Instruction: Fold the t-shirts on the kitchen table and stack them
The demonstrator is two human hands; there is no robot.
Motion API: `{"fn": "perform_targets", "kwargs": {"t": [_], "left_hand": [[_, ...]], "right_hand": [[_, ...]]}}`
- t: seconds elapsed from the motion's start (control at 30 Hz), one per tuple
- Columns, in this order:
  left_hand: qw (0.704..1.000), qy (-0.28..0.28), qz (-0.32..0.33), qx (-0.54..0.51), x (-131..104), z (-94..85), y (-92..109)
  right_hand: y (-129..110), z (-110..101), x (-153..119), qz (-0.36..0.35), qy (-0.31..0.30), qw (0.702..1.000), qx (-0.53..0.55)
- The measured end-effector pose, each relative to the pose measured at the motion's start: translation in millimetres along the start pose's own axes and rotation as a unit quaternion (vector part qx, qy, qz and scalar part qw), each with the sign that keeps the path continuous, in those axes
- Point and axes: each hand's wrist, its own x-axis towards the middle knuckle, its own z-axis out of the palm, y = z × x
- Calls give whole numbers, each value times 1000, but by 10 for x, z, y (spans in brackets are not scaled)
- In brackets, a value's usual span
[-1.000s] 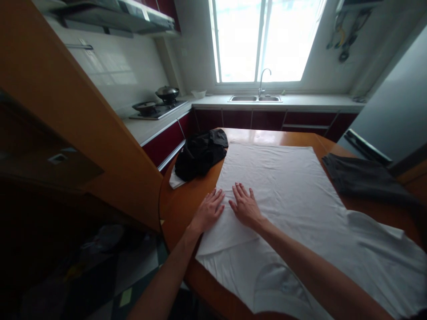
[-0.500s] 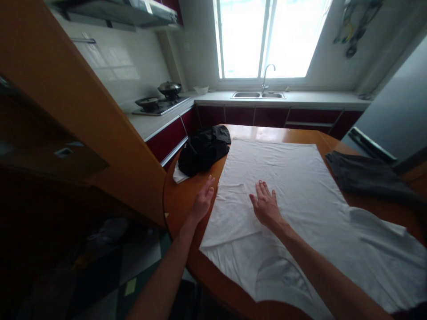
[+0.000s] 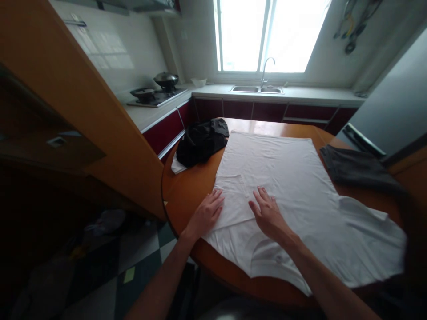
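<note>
Two sets of fingers, both extended and gripping nothing. Left fingers [image 3: 216, 197] lie on the left border of the white shirt [image 3: 283, 169]; half a second ago they are lifted edge-on, just left of it. Right fingers [image 3: 261, 195] spread over the shirt's middle, much as before; cannot tell whether they press the cloth. Shirt lies spread on the counter [image 3: 190, 189] beneath and beyond both. Its near edge, right of and nearer than the right fingers, now shows more fully.

Label: faint mark inside the neckline [image 3: 276, 262], nearer than the right fingers; too small to read.

Edges: counter rim curves left of and nearer than the left fingers. A band of wood shows left of them, up to the black clothes [image 3: 202, 144] beyond; a narrower strip, right of the right fingers, separates shirt and folded grey cloth [image 3: 362, 171].
</note>
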Motion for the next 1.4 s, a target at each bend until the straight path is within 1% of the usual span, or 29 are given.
{"fn": "perform_targets", "kwargs": {"t": [0.1, 0.17, 0.23, 0.37, 0.47, 0.57, 0.67, 0.77, 0.83, 0.87, 0.93, 1.0, 1.07, 1.17, 1.23, 1.3, 1.33, 1.37, 1.4], "left_hand": [[1000, 31, -4, -3, 54, -43, 11], [999, 51, -5, -19, 110, -96, 55], [998, 46, 8, -30, 168, -121, 122], [997, -17, 66, -22, 305, -61, 270], [991, -63, 120, -7, 465, 20, 389], [978, -106, 181, -6, 652, 83, 571], [958, -170, 232, 2, 858, 144, 818], [931, -239, 277, 4, 1108, 286, 1077], [918, -258, 300, -7, 1280, 458, 1226], [918, -252, 306, -13, 1357, 562, 1286], [924, -217, 314, -21, 1473, 789, 1367], [929, -187, 318, -32, 1531, 1006, 1386], [930, -179, 318, -45, 1539, 1188, 1347], [936, -173, 299, -67, 1519, 1377, 1218], [941, -164, 284, -82, 1516, 1449, 1128], [945, -152, 273, -100, 1529, 1481, 1064], [947, -142, 266, -110, 1539, 1482, 1047], [950, -130, 257, -121, 1549, 1475, 1039], [953, -116, 248, -132, 1558, 1461, 1041]], "right_hand": [[45, 5, -204, -14, 31, 999, 37], [128, -26, -333, -12, 68, 995, 68], [247, -96, -460, 0, 114, 988, 100], [557, -327, -719, 31, 212, 966, 147], [839, -519, -904, 55, 287, 945, 145], [1181, -692, -1067, 94, 362, 919, 126], [1593, -844, -1200, 145, 422, 888, 107], [2046, -960, -1299, 212, 470, 853, 82], [2335, -996, -1355, 253, 494, 829, 62], [2468, -995, -1383, 268, 503, 820, 58], [2697, -952, -1439, 289, 517, 803, 70], [2870, -864, -1497, 310, 533, 779, 113], [2980, -761, -1548, 332, 549, 747, 175], [3032, -665, -1581, 340, 559, 698, 291], [2997, -675, -1568, 333, 554, 664, 375], [2909, -741, -1541, 333, 558, 628, 427], [2844, -788, -1527, 333, 566, 619, 431], [2762, -840, -1514, 329, 577, 619, 420], [2662, -893, -1504, 318, 590, 629, 393]]}}
